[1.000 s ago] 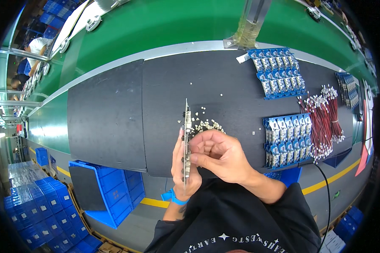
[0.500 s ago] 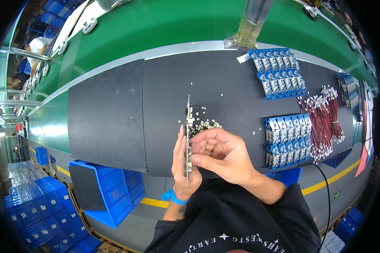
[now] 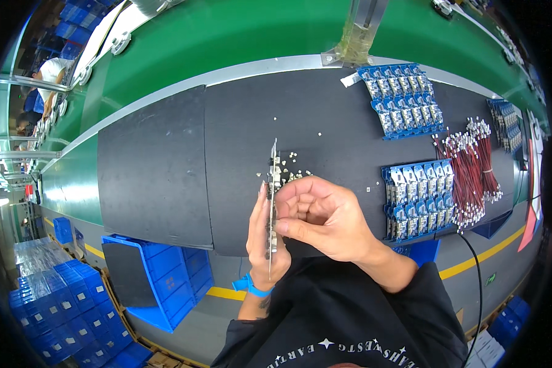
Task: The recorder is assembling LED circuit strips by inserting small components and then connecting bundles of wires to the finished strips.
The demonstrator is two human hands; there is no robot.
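Note:
My left hand (image 3: 260,244), with a blue band at its wrist, grips a circuit board panel (image 3: 273,161) stood on edge. The panel is seen almost edge-on, with small pale and dark parts along its right face. My right hand (image 3: 332,219) is curled against that face, its thumb and fingers bent in at the board's lower half. What its fingertips pinch, if anything, is hidden. Small off-white connector-like pieces (image 3: 292,161) lie scattered on the black mat just beyond my right hand, partly covered by it.
At right lie stacked blue circuit board panels (image 3: 418,197), another such stack (image 3: 403,101), and bundled red-and-black wires with white ends (image 3: 463,178). A metal post (image 3: 357,38) rises behind the black mat (image 3: 156,165). A blue crate (image 3: 172,279) stands below left; a black cable (image 3: 477,282) hangs at right.
My right hand has shifted slightly up along the board and covers more of the loose pieces. My left hand still holds the panel upright. The whole view has tilted a little.

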